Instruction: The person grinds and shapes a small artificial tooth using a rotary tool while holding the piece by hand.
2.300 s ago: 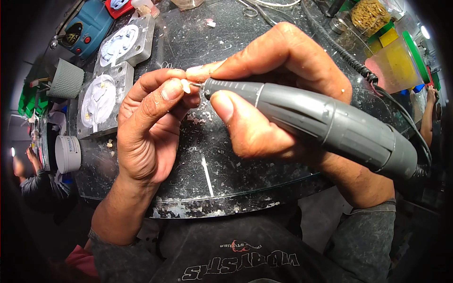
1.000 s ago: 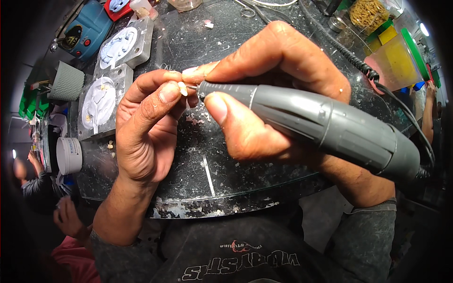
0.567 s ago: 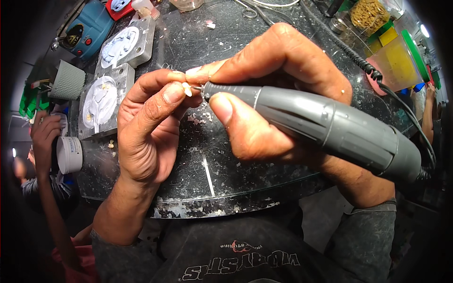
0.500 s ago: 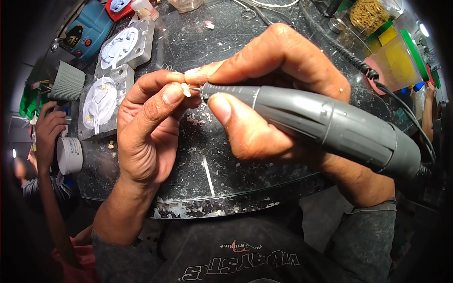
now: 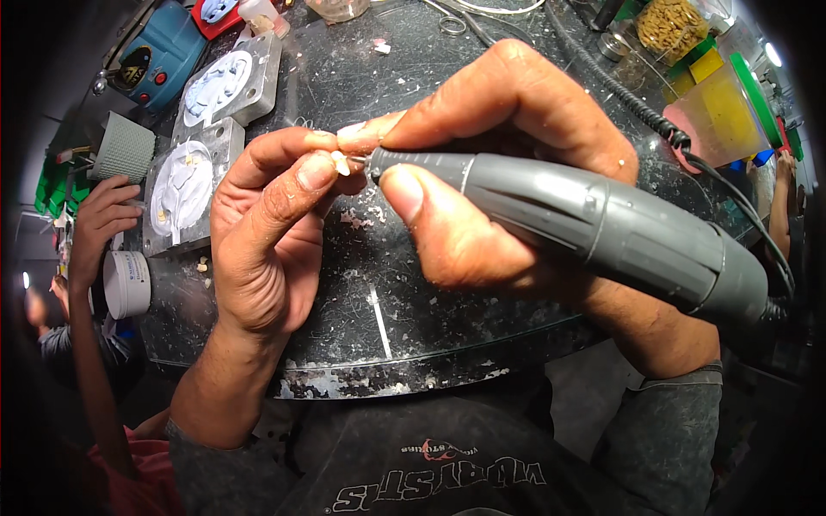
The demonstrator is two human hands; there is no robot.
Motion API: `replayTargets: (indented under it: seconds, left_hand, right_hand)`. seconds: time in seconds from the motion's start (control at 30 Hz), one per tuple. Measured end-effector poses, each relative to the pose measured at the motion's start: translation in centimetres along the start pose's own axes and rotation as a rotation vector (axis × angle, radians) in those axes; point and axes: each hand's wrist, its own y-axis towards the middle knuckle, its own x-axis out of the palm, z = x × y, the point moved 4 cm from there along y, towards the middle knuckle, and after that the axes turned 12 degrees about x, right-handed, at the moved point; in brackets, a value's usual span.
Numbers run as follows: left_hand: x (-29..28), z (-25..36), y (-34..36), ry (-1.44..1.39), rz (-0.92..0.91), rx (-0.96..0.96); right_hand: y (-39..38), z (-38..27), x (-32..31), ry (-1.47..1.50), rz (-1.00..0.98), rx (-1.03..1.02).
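We hold a small pale piece (image 5: 342, 163) in our left hand (image 5: 267, 249), its fingers (image 5: 297, 172) pinching it between thumb and forefinger, raised just above the desk (image 5: 482, 52). Our right hand (image 5: 482, 181) grips a grey grinder (image 5: 585, 228) like a pen, thumb and forefinger pressed on its nose near the bit, the other fingers wrapped round the body. The bit touches the piece, or is just at it; we cannot tell which, since the tip is tiny and half hidden by the fingertips. A coiled black cord (image 5: 637, 107) runs from the grinder's back end across the desk.

As for progress, we judge the shaping to be under way: pale dust and chips (image 5: 361, 215) lie scattered on the dark desk right below our hands, which suggests material has come off. How much of the piece is finished we cannot tell, as most of it is covered.

To the left lie two metal moulds (image 5: 185, 193) with white fillings, a ribbed grey cup (image 5: 125, 150) and a white jar (image 5: 127, 284). Another person's hand (image 5: 103, 215) reaches up at the desk's left edge, near the jar and well apart from our own.
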Motion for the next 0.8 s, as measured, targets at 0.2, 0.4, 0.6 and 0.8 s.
replayTargets:
  seconds: [0.2,0.4,0.6,0.8]
  left_hand:
    - [0.0,-0.1,-0.2,-0.080,0.027,-0.047]
    - [-0.1,-0.3,-0.2,-0.097,0.040,-0.074]
    - [-0.4,-0.2,-0.2,-0.048,0.043,-0.044]
    - [0.0,-0.2,-0.1,-0.021,0.029,-0.015]
  right_hand:
    - [0.1,-1.1,-0.4,-0.046,-0.030,-0.015]
    - [0.1,-0.7,-0.3,-0.015,-0.056,-0.008]
    - [0.4,-0.9,0.0,-0.107,-0.032,-0.178]
    - [0.2,0.1,-0.3,0.025,-0.008,-0.135]
